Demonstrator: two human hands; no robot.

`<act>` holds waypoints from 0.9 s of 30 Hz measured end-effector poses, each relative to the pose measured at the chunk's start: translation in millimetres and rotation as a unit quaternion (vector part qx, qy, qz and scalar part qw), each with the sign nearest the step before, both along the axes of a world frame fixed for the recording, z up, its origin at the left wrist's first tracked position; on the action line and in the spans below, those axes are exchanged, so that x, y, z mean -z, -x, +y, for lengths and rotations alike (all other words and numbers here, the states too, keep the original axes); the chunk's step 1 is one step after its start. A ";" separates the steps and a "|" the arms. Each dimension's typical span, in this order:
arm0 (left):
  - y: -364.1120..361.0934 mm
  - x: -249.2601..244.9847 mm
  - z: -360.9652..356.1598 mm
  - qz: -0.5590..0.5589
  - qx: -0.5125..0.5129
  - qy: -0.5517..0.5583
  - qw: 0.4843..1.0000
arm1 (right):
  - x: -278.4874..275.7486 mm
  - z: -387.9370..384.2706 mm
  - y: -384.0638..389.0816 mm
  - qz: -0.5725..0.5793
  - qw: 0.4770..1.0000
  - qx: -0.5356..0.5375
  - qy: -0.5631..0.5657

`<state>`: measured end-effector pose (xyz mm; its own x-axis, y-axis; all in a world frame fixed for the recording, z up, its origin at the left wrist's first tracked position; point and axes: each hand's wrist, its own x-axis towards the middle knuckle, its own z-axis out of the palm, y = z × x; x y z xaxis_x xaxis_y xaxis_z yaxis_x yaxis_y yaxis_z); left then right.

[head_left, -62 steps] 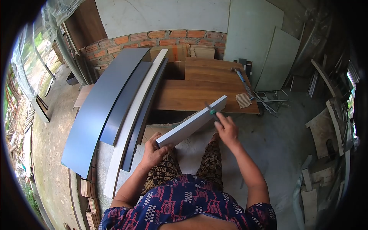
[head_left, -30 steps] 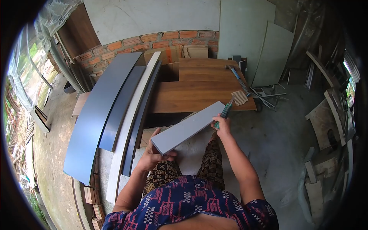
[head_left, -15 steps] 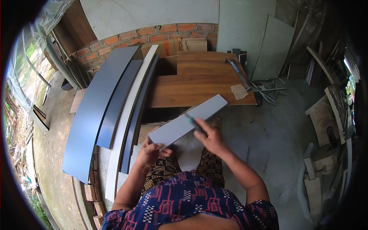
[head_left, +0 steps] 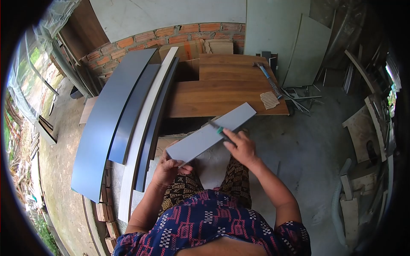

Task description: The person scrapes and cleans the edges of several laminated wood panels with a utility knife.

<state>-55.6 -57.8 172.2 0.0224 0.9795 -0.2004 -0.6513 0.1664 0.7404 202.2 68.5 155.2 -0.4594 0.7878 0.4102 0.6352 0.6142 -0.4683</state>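
Note:
A narrow grey board [head_left: 198, 140] is held slantwise in front of my body, its far end up to the right. My left hand [head_left: 165, 169] is closed around its near left end, thumb on the upper face. My right hand [head_left: 243, 149] is closed on the handle of a file-like tool [head_left: 219, 129] with a green collar and a narrow dark blade. The blade lies over the board's far long edge near the middle; whether it touches cannot be made out. My right fingers partly cover the handle.
Long grey-blue panels [head_left: 109, 115] and a pale strip [head_left: 147, 115] lean to the left. Ahead lies a brown wood-grain panel [head_left: 213, 96] bearing a hammer [head_left: 267, 77] and a ridged beige piece [head_left: 269, 100]. Offcuts [head_left: 299, 100] and a grey hose [head_left: 337, 205] lie to the right.
My right hand and the tool have shifted slightly right along the board, and the tool is less blurred. My left hand keeps its hold. The view has moved slightly.

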 end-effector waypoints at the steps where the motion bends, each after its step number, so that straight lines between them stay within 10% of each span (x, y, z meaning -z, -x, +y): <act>1: 0.3 0.8 0.2 0.002 0.001 -0.001 1.000 | 3.7 9.6 -6.5 -0.008 1.000 0.022 -0.004; 11: -4.0 4.0 1.8 0.002 -0.042 0.083 0.996 | 46.2 97.0 -70.6 0.002 0.960 0.256 0.111; 19: 1.0 -10.8 15.9 0.207 -0.098 -0.014 0.973 | 42.9 74.1 -67.8 0.291 0.922 0.174 0.186; 27: -12.5 -27.4 16.4 0.294 -0.099 -0.147 0.939 | -63.9 -24.0 9.7 0.182 0.981 -0.066 0.018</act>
